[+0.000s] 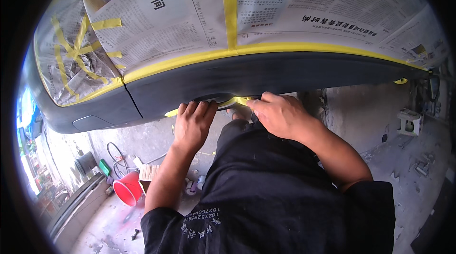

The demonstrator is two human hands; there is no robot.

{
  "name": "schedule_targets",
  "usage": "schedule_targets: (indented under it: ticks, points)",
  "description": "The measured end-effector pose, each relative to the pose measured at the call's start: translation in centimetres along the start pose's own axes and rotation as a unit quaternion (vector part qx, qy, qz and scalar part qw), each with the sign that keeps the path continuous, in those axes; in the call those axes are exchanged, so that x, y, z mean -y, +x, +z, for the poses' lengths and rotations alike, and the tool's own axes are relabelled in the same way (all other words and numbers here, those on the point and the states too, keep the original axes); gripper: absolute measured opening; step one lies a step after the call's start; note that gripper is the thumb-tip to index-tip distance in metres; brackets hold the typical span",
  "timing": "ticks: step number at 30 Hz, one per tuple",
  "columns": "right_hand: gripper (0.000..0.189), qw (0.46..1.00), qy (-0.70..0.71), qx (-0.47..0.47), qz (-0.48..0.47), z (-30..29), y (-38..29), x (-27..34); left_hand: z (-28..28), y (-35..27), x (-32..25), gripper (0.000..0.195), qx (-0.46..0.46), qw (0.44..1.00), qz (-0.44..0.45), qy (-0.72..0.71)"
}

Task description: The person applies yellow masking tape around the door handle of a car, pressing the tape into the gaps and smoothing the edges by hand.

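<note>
A dark grey car side panel (249,72) runs across the view in front of me. My left hand (194,124) bends its fingers over the door handle at the panel's lower edge in view; the thumb is hidden. Yellow masking tape (239,100) lies along this handle, passing beneath my left fingers and showing again at their left. Between thumb and fingers, my right hand (281,115) pinches the tape at the handle's right end. A dark handle recess (213,96) shows just above the left fingertips.
Taped newspaper sheets (171,29) cover the car above the panel. A fuel flap (91,123) sits at left. On the concrete floor stand a red bucket (127,189), a cardboard box (148,173) and several small cans (194,185). A plastic stool (409,122) is at right.
</note>
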State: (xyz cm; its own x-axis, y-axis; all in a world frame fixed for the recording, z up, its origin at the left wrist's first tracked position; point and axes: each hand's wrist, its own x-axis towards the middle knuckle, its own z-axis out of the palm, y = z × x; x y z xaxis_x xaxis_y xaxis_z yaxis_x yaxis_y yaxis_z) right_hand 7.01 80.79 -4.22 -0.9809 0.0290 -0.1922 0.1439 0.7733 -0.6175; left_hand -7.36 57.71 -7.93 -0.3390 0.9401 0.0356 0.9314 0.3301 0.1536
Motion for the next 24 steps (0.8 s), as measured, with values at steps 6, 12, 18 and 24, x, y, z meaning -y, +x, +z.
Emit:
schedule_targets:
  ticks: [6, 12, 18, 24]
  points:
    - [0.031, 1.000, 0.002, 0.012, 0.002, -0.2, 0.1, 0.0, 0.6, 0.5, -1.7, 0.033, -0.066, 0.998, -0.005, -0.015]
    - [0.032, 1.000, 0.001, 0.002, 0.009, -0.8, 0.4, 0.6, 1.6, 1.6, -5.5, 0.045, -0.053, 0.987, -0.118, -0.095]
    - [0.031, 1.000, 0.003, 0.015, -0.003, -0.4, 0.3, -0.1, 0.8, -3.6, -3.9, 0.053, -0.022, 0.993, -0.106, 0.039]
    - [0.030, 1.000, 0.016, -0.018, -0.018, 0.0, 0.1, -0.5, 0.3, -3.5, -2.6, 0.051, -0.004, 0.995, -0.100, 0.020]
